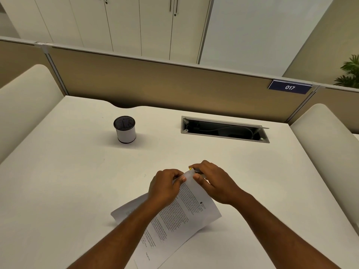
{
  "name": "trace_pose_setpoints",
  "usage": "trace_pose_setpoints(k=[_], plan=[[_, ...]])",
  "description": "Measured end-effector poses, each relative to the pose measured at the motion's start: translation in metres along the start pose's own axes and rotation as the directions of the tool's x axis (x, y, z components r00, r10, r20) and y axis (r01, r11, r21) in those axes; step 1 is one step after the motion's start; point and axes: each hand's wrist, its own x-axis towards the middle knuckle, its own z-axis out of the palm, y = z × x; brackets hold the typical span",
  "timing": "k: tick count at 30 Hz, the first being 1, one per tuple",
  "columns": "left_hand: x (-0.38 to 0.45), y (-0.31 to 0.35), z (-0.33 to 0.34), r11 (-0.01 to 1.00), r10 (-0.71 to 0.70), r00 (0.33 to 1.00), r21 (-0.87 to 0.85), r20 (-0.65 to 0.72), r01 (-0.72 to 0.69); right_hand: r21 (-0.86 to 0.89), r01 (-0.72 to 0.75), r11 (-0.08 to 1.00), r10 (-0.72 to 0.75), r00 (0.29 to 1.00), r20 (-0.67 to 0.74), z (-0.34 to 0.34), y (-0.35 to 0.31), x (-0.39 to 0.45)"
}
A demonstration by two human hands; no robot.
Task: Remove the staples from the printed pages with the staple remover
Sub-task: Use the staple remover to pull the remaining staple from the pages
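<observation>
The printed pages [180, 212] lie tilted on the white desk, their far corner lifted off the surface. My left hand [165, 186] pinches that raised corner between thumb and fingers. My right hand [210, 181] is closed around the staple remover [195, 170], a small tool with a yellow tip and metal jaws, pressed against the same corner. Most of the tool is hidden inside my fingers. The staple itself is too small to make out.
A white cylindrical pen holder with a black mesh top [125, 129] stands at the far left of the desk [77, 181]. An open cable tray [225, 129] is cut into the desk at the far right. Beige partitions surround the desk.
</observation>
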Motion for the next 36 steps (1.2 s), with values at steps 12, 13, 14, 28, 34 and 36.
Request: trace_pose_setpoints(k=[12, 13, 14, 28, 34, 36], plan=[[-0.002, 0.001, 0.000, 0.995, 0.062, 0.998, 0.074, -0.026, -0.060, 0.062, -0.007, 0.998, 0.007, 1.000, -0.004, 0.000, -0.008, 0.006], [-0.003, 0.001, 0.000, 0.995, 0.068, 0.997, 0.081, -0.029, -0.065, 0.067, -0.011, 0.998, 0.011, 1.000, -0.013, 0.001, -0.007, 0.006], [-0.003, 0.001, 0.000, 0.994, 0.073, 0.997, 0.087, -0.031, -0.070, 0.075, -0.015, 0.997, 0.017, 1.000, -0.023, 0.001, -0.007, 0.006], [-0.005, 0.003, 0.003, 0.991, 0.098, 0.995, 0.096, -0.024, -0.095, 0.061, -0.025, 0.998, 0.045, 0.933, -0.358, 0.029, -0.010, 0.000], [-0.006, 0.000, -0.001, 0.993, 0.072, 0.997, 0.094, -0.025, -0.069, 0.093, 0.030, 0.995, -0.014, 0.985, -0.169, 0.019, -0.003, -0.001], [-0.007, 0.001, -0.001, 0.992, 0.078, 0.997, 0.100, -0.012, -0.076, 0.103, 0.022, 0.994, -0.014, 0.996, -0.083, 0.014, -0.001, -0.003]])
